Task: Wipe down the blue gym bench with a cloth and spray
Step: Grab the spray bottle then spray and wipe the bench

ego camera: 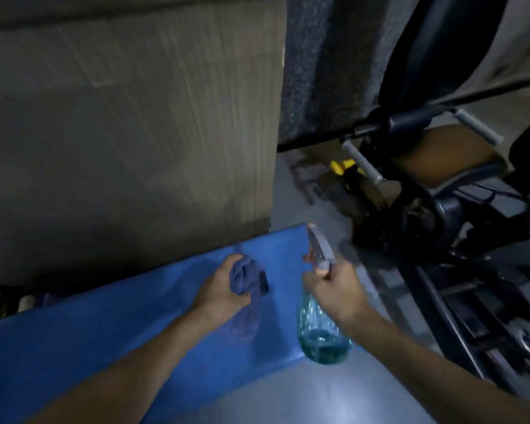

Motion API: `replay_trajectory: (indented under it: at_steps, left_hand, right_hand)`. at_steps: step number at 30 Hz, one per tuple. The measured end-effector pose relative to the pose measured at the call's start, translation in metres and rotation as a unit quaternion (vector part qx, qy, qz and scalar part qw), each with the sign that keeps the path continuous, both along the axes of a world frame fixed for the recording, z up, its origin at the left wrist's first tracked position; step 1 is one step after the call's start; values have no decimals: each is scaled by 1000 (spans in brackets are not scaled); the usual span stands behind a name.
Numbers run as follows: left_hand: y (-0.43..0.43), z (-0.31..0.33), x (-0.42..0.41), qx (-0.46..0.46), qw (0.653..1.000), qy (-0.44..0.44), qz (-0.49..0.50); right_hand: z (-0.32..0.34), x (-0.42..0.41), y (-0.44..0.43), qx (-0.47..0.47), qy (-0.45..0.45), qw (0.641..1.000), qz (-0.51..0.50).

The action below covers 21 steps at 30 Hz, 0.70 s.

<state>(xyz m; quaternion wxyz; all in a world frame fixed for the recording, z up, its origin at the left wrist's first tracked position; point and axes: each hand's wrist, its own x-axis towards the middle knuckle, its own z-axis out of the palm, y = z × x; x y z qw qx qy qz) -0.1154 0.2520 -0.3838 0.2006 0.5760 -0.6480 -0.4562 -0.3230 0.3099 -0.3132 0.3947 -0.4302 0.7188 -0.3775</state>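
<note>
The blue gym bench (110,325) runs from lower left to the middle of the head view. My left hand (224,289) grips a bunched blue-grey cloth (247,276) just over the bench's far end. My right hand (334,289) holds a clear spray bottle (320,335) by its neck, at the bench's right edge. Blue liquid fills the bottle's lower part. Its pale nozzle (317,243) points up and away over the bench end.
A large cardboard sheet (129,123) stands right behind the bench. Dark gym machinery (459,246) with grey handles crowds the right side. A yellow object (341,166) lies on the floor behind. Pale floor (334,399) shows at the bottom right.
</note>
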Motion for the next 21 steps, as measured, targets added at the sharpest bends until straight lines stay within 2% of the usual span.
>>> replay_trajectory:
  at_steps: [2,3,4,6,7,10,13,16,21]
  left_hand:
    - [3,-49,-4,13,1000,-1,7]
    - [3,-72,-5,15,999,-27,14]
    - [3,-95,-7,12,995,-98,16]
    - [1,-132,-14,17,960,-279,-4]
    - [1,-147,-19,12,944,-330,-18]
    - [4,-185,-31,-56,915,-397,-47]
    - [13,-206,-22,-200,875,-437,-53]
    - [17,-213,-4,-291,859,-415,-71]
    - [23,-211,37,-282,864,-413,-63]
  right_hand:
    - [-52,-4,24,53,10,998,-23]
    - [-74,-4,33,68,24,997,-30]
    - [-93,-4,42,78,40,996,-36]
    - [-127,-4,52,84,52,995,-32]
    - [-143,-4,55,87,51,994,-30]
    - [-181,-3,58,93,66,993,-33]
    - [-199,2,58,75,67,995,-21]
    - [-202,8,57,75,49,995,-52]
    - [-191,23,54,137,125,980,-71]
